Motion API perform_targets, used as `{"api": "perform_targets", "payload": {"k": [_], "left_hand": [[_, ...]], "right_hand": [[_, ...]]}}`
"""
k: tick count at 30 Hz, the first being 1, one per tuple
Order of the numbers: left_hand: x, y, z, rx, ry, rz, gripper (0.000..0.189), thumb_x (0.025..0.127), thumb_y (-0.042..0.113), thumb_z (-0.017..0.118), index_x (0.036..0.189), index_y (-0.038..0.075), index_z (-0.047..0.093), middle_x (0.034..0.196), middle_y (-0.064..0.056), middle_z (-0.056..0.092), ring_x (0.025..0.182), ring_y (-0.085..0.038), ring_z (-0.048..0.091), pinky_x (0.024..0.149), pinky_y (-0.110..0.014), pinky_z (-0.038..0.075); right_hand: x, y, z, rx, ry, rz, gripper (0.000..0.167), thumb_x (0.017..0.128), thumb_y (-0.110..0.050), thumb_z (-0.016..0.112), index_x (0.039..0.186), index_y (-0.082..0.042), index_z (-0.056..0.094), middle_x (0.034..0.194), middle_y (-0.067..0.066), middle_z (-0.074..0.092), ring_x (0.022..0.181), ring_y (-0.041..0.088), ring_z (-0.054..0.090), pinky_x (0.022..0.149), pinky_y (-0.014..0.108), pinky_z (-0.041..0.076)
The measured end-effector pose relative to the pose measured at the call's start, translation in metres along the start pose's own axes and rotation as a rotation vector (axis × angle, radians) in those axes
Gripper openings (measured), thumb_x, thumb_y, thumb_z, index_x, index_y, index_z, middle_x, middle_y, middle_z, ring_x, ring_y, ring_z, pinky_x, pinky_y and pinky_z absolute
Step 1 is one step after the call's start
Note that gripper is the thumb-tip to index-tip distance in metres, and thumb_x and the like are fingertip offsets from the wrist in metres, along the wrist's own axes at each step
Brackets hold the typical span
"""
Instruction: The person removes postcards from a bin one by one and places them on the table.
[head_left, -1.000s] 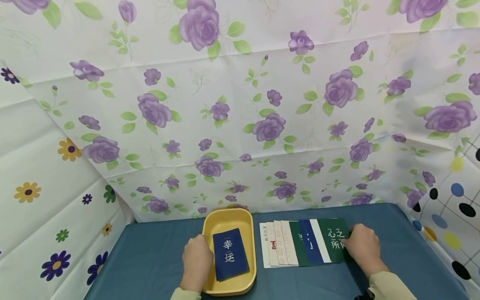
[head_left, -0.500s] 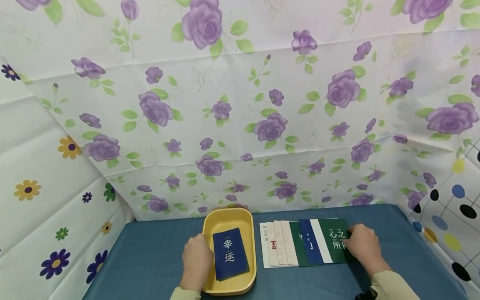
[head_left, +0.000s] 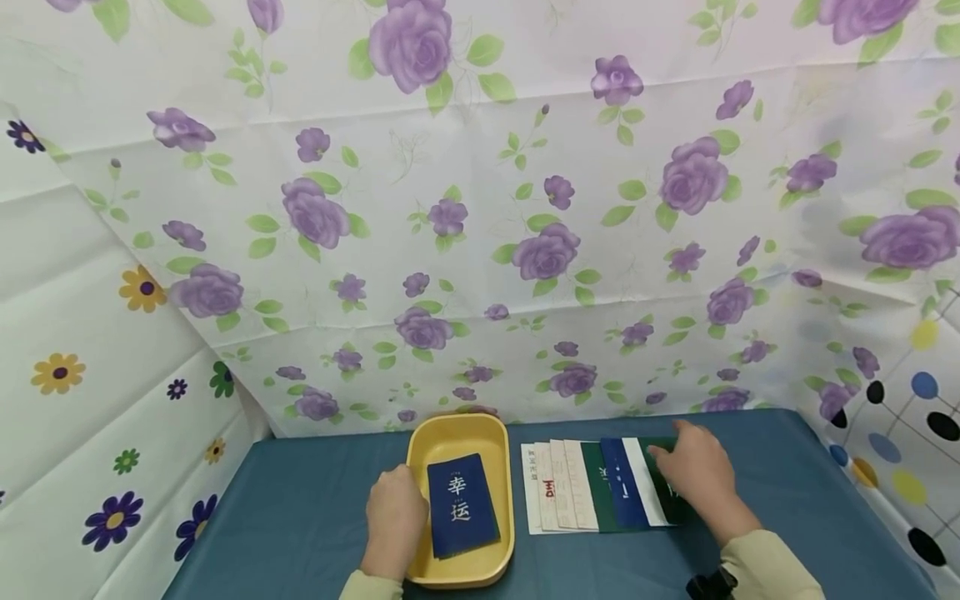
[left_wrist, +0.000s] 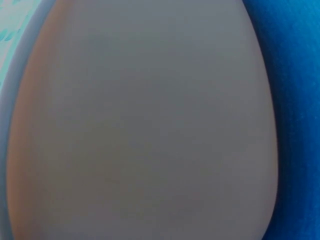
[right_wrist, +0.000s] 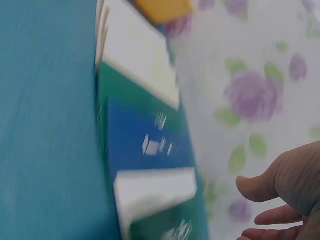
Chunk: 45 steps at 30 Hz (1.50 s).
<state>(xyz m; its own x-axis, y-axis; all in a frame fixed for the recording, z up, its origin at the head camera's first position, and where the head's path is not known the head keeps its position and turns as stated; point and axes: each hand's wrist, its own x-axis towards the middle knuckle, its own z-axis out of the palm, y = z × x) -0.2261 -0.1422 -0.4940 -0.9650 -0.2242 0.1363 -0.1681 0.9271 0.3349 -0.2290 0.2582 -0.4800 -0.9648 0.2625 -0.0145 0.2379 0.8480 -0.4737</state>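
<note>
In the head view my left hand (head_left: 396,515), its fingers curled, grips the left rim of a yellow tray (head_left: 422,442). A dark blue card (head_left: 463,517) with white characters lies tilted inside the tray. To the tray's right, cards overlap in a fanned row: pale ones (head_left: 547,492), a green one, a blue one (head_left: 622,483), a white strip and a dark green card (head_left: 663,492) at the right end. My right hand (head_left: 699,471) hovers over that end card and hides part of it. The right wrist view shows its thumb (right_wrist: 257,187) and fingers apart, holding nothing.
A blue-green cloth (head_left: 322,483) covers the table. Behind it rises a white curtain (head_left: 480,208) with purple roses; flowered and dotted sheets hang at the left and right. Blurred skin fills most of the left wrist view.
My right hand has come off the right edge of the end card and shifted left and slightly up, over it, its thumb now spread. My left hand and the tray stay put.
</note>
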Motion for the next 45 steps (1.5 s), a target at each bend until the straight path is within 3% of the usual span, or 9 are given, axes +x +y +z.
{"api": "perform_targets", "payload": {"k": [4,10,13,17,23,27,33,38,45], "left_hand": [[0.001,0.001,0.000,0.008,-0.019,-0.011,0.005,0.077,-0.002,0.065,0.081,0.000,0.065,0.065,-0.013,0.061,0.055,-0.026,0.062,0.041,-0.035,0.042],[0.001,0.002,-0.001,0.011,-0.027,-0.019,0.005,0.076,-0.002,0.066,0.080,0.000,0.064,0.064,-0.012,0.060,0.053,-0.024,0.061,0.040,-0.034,0.043],[0.002,0.002,-0.001,0.010,-0.036,-0.020,0.004,0.077,-0.002,0.065,0.080,0.001,0.064,0.063,-0.011,0.060,0.053,-0.024,0.061,0.040,-0.034,0.042],[0.001,0.001,-0.001,0.006,-0.040,-0.018,0.005,0.076,-0.002,0.065,0.079,0.001,0.064,0.062,-0.011,0.059,0.052,-0.024,0.060,0.040,-0.034,0.041],[0.000,0.000,-0.002,0.003,-0.037,-0.012,0.004,0.076,-0.001,0.066,0.080,0.001,0.064,0.063,-0.011,0.059,0.053,-0.024,0.060,0.040,-0.035,0.041],[0.000,0.000,-0.002,0.002,-0.033,-0.012,0.004,0.077,0.000,0.066,0.080,0.001,0.064,0.063,-0.011,0.059,0.053,-0.024,0.060,0.040,-0.035,0.041],[0.002,0.000,-0.002,0.004,-0.051,-0.024,0.005,0.078,0.000,0.066,0.083,0.001,0.065,0.064,-0.011,0.060,0.055,-0.024,0.060,0.041,-0.036,0.041],[0.002,0.000,-0.001,0.004,-0.044,-0.017,0.005,0.077,0.000,0.066,0.083,0.001,0.065,0.064,-0.011,0.059,0.054,-0.024,0.060,0.040,-0.035,0.041],[0.002,0.000,-0.001,0.013,-0.040,-0.013,0.007,0.076,0.000,0.067,0.083,0.001,0.066,0.065,-0.013,0.061,0.055,-0.027,0.061,0.040,-0.036,0.042]], "right_hand": [[-0.008,-0.038,0.005,0.023,0.073,-0.107,0.070,0.082,-0.034,0.070,0.136,0.002,0.043,0.131,0.031,0.048,0.097,0.043,0.059,0.068,0.050,0.049],[-0.024,-0.095,0.018,0.085,0.110,-0.240,0.065,0.080,-0.029,0.073,0.133,0.000,0.048,0.132,0.026,0.049,0.096,0.037,0.062,0.076,0.049,0.050],[-0.034,-0.120,0.026,0.104,0.099,-0.282,0.064,0.079,-0.030,0.074,0.131,-0.002,0.050,0.130,0.023,0.052,0.113,0.039,0.056,0.085,0.051,0.049],[-0.046,-0.149,0.038,0.124,0.060,-0.320,0.064,0.078,-0.032,0.075,0.130,-0.003,0.052,0.131,0.020,0.053,0.119,0.036,0.053,0.090,0.050,0.047],[-0.062,-0.185,0.059,0.101,-0.034,-0.383,0.064,0.076,-0.035,0.075,0.127,-0.003,0.053,0.122,0.016,0.058,0.113,0.033,0.056,0.087,0.045,0.050],[-0.071,-0.201,0.072,0.064,-0.095,-0.437,0.063,0.077,-0.036,0.075,0.125,-0.003,0.054,0.115,0.014,0.060,0.106,0.029,0.058,0.082,0.042,0.052],[-0.078,-0.211,0.092,-0.021,-0.142,-0.485,0.063,0.076,-0.039,0.075,0.123,-0.002,0.056,0.116,0.014,0.060,0.109,0.029,0.058,0.085,0.041,0.052],[-0.080,-0.215,0.102,-0.060,-0.159,-0.486,0.061,0.074,-0.040,0.076,0.118,-0.002,0.058,0.108,0.013,0.061,0.104,0.028,0.059,0.083,0.041,0.052],[-0.080,-0.222,0.119,-0.109,-0.203,-0.435,0.079,0.074,-0.041,0.076,0.134,-0.001,0.045,0.122,0.017,0.058,0.108,0.031,0.057,0.085,0.044,0.051]]}}
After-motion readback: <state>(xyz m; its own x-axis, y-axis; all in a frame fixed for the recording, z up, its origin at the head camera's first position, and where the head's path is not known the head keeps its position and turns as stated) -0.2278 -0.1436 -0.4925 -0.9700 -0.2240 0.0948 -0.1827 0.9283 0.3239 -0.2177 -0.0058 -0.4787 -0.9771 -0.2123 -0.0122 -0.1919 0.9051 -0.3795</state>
